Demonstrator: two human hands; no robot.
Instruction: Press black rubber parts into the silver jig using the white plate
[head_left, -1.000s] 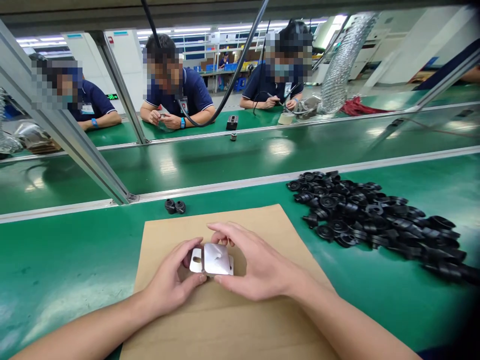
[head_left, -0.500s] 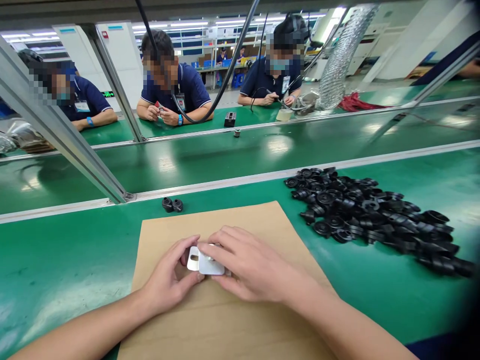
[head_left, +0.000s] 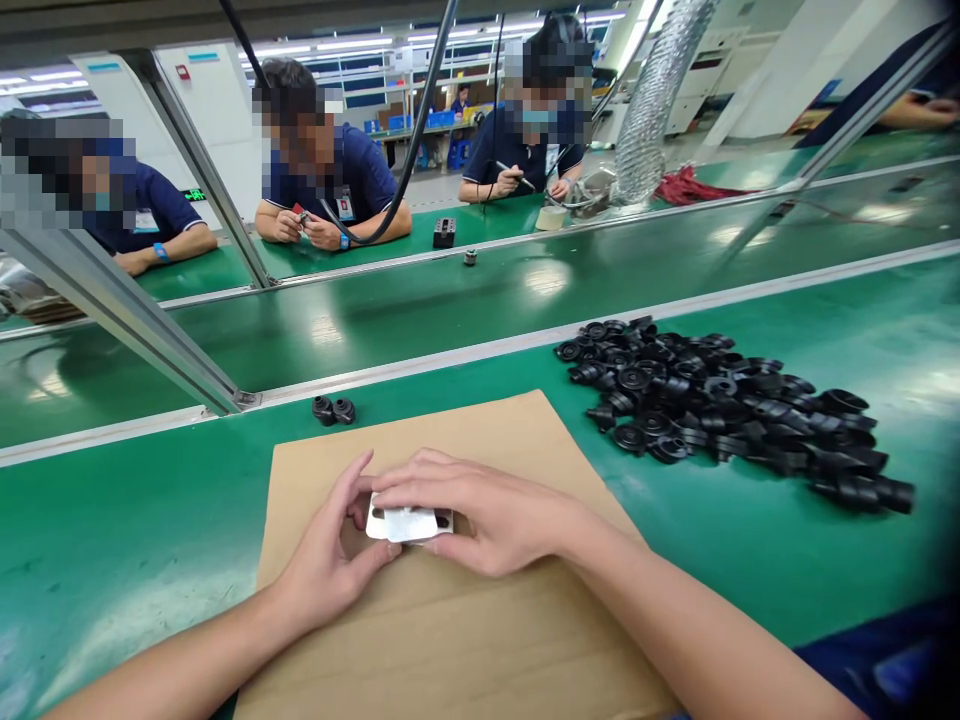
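Observation:
Between my two hands is a small silvery metal bracket (head_left: pixel 411 526) with rounded corners and dark slots near its ends. My left hand (head_left: pixel 330 550) grips its left end, thumb at the lower edge and fingers curled behind. My right hand (head_left: pixel 480 515) lies over the top and right end, with the thumb underneath and the fingers across the upper face. The fingers hide part of the bracket. Below both hands lies a flat sheet of brown cardboard (head_left: pixel 450 630) on the green bench.
A heap of black plastic parts (head_left: pixel 720 400) lies to the right of the cardboard. Two more black parts (head_left: pixel 334 410) sit beyond its far edge. A slanting metal post (head_left: pixel 172 340) rises at left. Across the green conveyor (head_left: pixel 390 310), several co-workers sit at work.
My right hand has shifted slightly left over the bracket, which now appears tilted, with its right slot showing. The whole view has turned a little, so the surroundings sit further left.

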